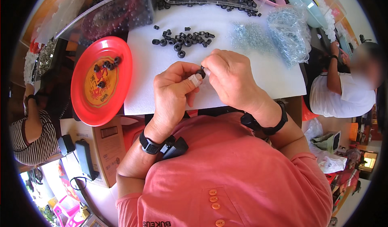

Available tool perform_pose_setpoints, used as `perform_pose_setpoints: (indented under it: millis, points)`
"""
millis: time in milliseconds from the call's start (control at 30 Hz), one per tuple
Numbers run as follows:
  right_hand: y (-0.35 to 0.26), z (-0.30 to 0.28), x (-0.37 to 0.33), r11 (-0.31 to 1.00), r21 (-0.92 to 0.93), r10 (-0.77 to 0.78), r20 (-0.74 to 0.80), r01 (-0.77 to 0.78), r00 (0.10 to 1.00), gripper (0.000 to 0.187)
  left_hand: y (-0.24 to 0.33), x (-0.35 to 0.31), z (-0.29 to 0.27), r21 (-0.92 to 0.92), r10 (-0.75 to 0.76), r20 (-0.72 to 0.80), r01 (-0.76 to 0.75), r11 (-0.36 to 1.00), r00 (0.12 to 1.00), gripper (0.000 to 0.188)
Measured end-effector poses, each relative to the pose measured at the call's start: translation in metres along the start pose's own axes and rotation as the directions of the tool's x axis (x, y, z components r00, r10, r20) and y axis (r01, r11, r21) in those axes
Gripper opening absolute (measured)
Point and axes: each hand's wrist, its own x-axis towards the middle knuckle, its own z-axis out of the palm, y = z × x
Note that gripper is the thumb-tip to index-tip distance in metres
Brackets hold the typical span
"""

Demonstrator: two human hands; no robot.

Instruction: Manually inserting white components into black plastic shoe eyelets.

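The small black part (201,71) sits right between the two hands, gripped at their meeting fingertips, a little above the near edge of the white-covered bench (141,91). Seen from that part, the left hand (173,85) lies at eight o'clock and the right hand (232,75) at three o'clock.

The left hand pinches the part between thumb and forefinger, its other fingers curled loosely below; a white wrap (195,80) covers the end of the thumb. The right hand is turned knuckles up, with thumb and bent forefinger pinching at the part's right side; whether anything else lies between those fingertips is hidden. The left forearm rises from seven o'clock and the right from four o'clock, both elbows bent, each wrist carrying a black band.

At eleven o'clock from the held part, just beyond the hands, similar black parts (188,43) lie scattered in a loose group. At nine o'clock a red oval plate (83,65) holds a few more. Clear tubs of black parts stand at ten o'clock (137,16) and twelve o'clock. At two o'clock lies a heap of pale, glinting pieces (250,37), too small to make out, just beside a filled clear plastic bag (289,35).
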Motion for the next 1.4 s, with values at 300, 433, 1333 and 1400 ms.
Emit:
perform_pose_setpoints:
  millis: [300, 433, 1333, 1400]
  points:
    - [0.008, 0.011, -0.010, 0.972, 0.226, 0.092, -0.092, -0.069, 0.991, 0.013, 0.005, 0.003, 0.000, -0.020, -0.031, 0.011, 0.031, 0.999, 0.999, 0.012]
    - [0.001, 0.011, -0.015, 0.941, 0.296, 0.205, -0.104, -0.167, 0.973, 0.012, 0.012, 0.000, 0.003, 0.001, -0.090, 0.002, 0.090, 0.996, 0.996, 0.014]
    - [-0.012, 0.013, -0.014, 0.987, 0.102, 0.131, -0.082, -0.122, 0.988, 0.025, 0.008, -0.001, 0.006, 0.012, -0.070, 0.037, 0.070, 0.997, 0.997, 0.015]
    - [-0.012, 0.015, -0.015, 0.988, 0.021, 0.155, -0.098, -0.154, 0.983, 0.027, 0.009, -0.001, 0.006, 0.030, -0.086, 0.038, 0.085, 0.996, 0.996, 0.015]
